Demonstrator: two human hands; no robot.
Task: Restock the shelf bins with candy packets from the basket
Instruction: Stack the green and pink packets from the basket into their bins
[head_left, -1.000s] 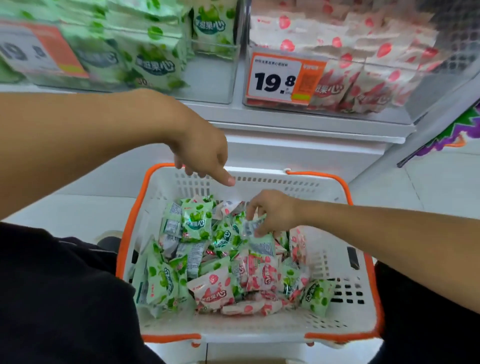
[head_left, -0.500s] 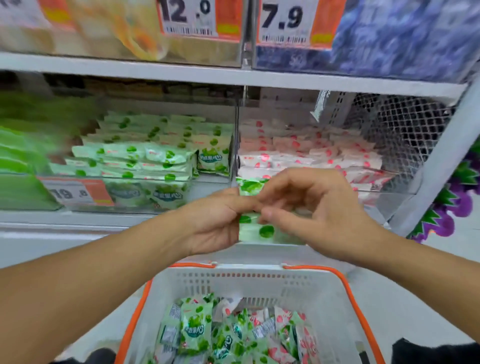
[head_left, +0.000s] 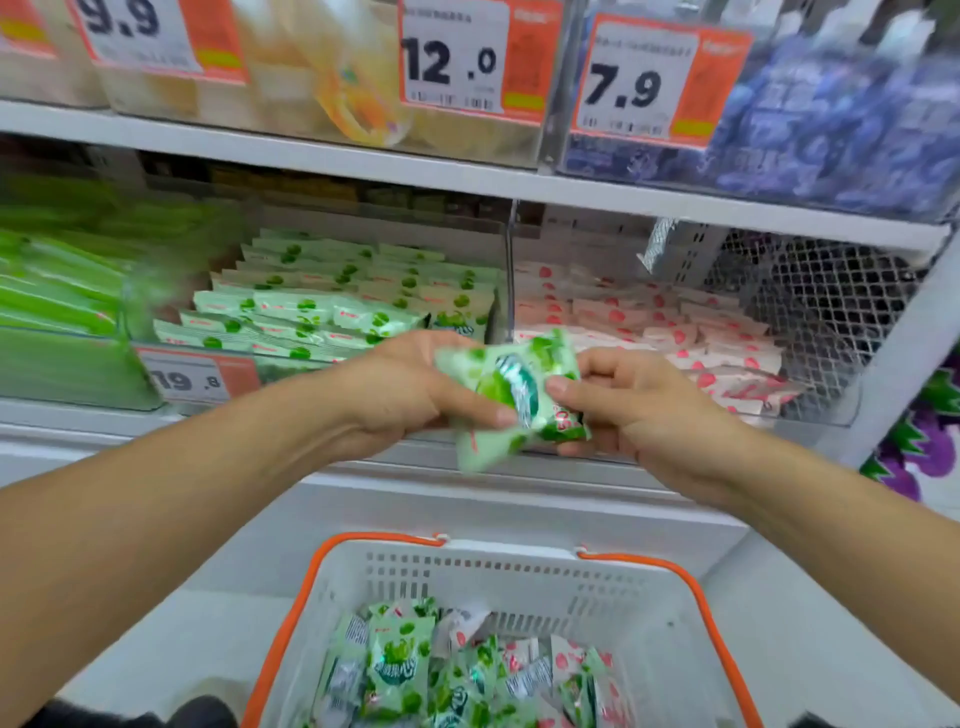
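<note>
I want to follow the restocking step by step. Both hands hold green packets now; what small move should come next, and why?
Probably carry the green packets, gripped by left hand and right hand, up-left into the green bin: its packets match, while the pink bin holds another kind.

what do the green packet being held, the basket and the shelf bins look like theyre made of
Green packet: thin glossy plastic film, judging by its crinkles and sheen. Basket: rigid white moulded plastic with vent slots; orange handles, probably plastic too. Green-candy bin: clear hard plastic, likely acrylic, since the packets show through its front.
</note>
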